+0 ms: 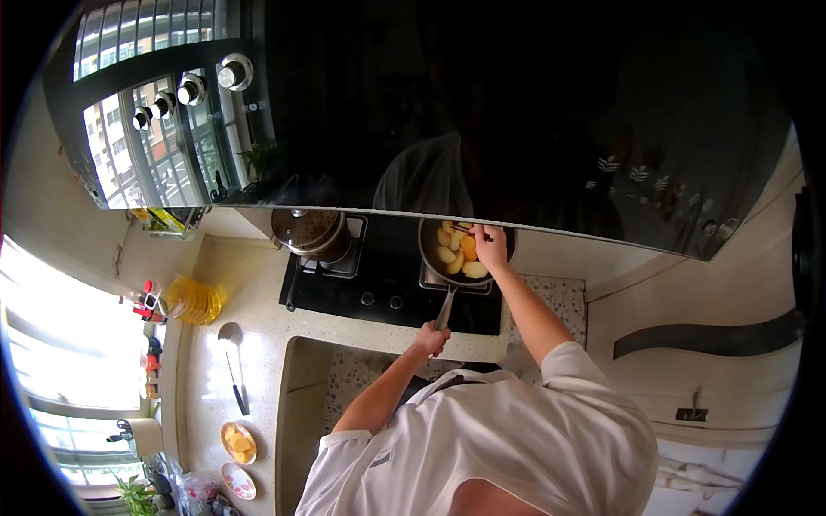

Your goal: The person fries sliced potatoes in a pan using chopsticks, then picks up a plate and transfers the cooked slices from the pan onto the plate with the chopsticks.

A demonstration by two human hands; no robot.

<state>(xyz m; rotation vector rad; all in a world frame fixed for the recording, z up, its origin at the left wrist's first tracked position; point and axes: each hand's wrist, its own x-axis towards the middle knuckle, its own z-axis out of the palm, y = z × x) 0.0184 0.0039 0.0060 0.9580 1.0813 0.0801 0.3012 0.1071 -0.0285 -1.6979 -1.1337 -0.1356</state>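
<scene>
Nearest you, your loose white short-sleeved shirt (508, 439). Past it, your left hand (430, 340) is closed round the long grey metal handle (446, 310), fingers curled and pressed together. Farther on, your right hand (490, 248) is over the right side of the round dark frying pan (424, 258); its fingers pinch a thin dark utensil (462, 228), whose type you cannot make out. The pan sits on the right burner of the black glass gas stove (340, 301), holding pale yellow slices (456, 262) and one deeper orange-yellow piece (468, 248) near your right hand. On the left burner, a round pot with a glass lid (311, 232). Off to your left, on the speckled cream countertop (262, 344): a pink-patterned white dish (238, 482); just beyond it, a small orange-rimmed plate (226, 435) bearing yellow pieces (240, 445); then a metal ladle with a black handle (230, 334), and a clear plastic bottle of yellow oil (196, 301). Beyond the stove front, a glossy black range hood (533, 129) overhangs, its lower edge crossing your view of pan and pot.
</scene>
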